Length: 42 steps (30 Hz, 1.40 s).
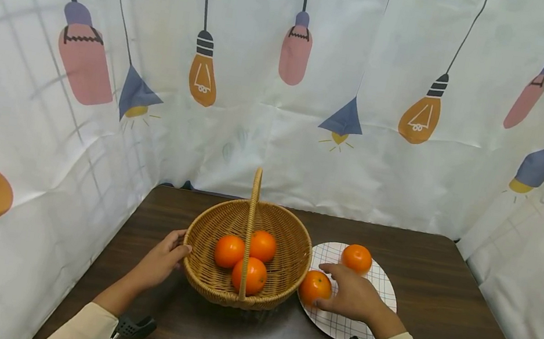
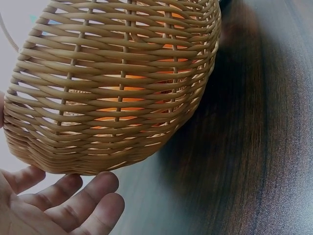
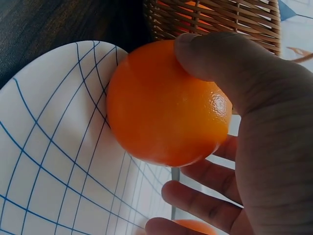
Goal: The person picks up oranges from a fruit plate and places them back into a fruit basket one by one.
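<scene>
My left hand (image 1: 165,259) grips the left rim of a wicker basket (image 1: 194,266) with a tall arched handle. In the left wrist view, its fingertips (image 2: 105,183) touch the rim from outside. Three oranges (image 1: 249,276) lie inside the basket. To the right, my right hand (image 1: 353,295) is around an orange (image 1: 316,287) at the left side of a round white plate (image 1: 328,325) with a blue grid. The right wrist view shows the thumb on this orange (image 3: 161,107) and the fingers curled along its other side. Another orange (image 1: 356,258) sits at the plate's back edge.
A dark brown wooden table (image 1: 446,312) carries the basket and the plate, which stand close side by side. A white curtain (image 1: 255,143) printed with hanging lamps surrounds the table at the back and both sides.
</scene>
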Motion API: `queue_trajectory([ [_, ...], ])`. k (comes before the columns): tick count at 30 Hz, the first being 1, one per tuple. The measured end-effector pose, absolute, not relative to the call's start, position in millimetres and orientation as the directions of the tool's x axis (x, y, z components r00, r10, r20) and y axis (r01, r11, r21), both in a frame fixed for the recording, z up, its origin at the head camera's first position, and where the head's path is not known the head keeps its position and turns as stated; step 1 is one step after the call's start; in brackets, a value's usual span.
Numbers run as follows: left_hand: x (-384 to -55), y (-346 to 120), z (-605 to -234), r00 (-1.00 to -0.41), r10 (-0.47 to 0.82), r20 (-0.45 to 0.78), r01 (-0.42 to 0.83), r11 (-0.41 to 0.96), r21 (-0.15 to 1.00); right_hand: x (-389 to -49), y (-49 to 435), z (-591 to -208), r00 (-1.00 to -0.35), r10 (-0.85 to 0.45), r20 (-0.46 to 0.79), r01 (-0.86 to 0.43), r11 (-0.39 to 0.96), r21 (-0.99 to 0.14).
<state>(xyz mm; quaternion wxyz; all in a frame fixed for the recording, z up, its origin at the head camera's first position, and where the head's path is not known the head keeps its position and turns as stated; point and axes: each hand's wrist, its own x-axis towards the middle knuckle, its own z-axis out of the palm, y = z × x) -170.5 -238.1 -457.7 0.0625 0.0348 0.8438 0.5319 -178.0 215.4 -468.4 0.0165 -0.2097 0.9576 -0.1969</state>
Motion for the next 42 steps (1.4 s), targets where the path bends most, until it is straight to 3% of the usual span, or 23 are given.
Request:
queue_trajectory([
  [20, -168.9, -238.7, -458.1, -0.989, 0.134, -0.059, 0.001, 0.410, 0.912, -176.9, 215.3, -471.6, -0.897, -0.436, 0.069, -0.431, 0.835, -0.342],
  [42, -171.1, -238.9, -458.6, -0.989, 0.135, -0.064, -0.007, 0.390, 0.921, -184.7, 230.8, -446.2, -0.905, -0.417, 0.077, -0.422, 0.868, -0.263],
])
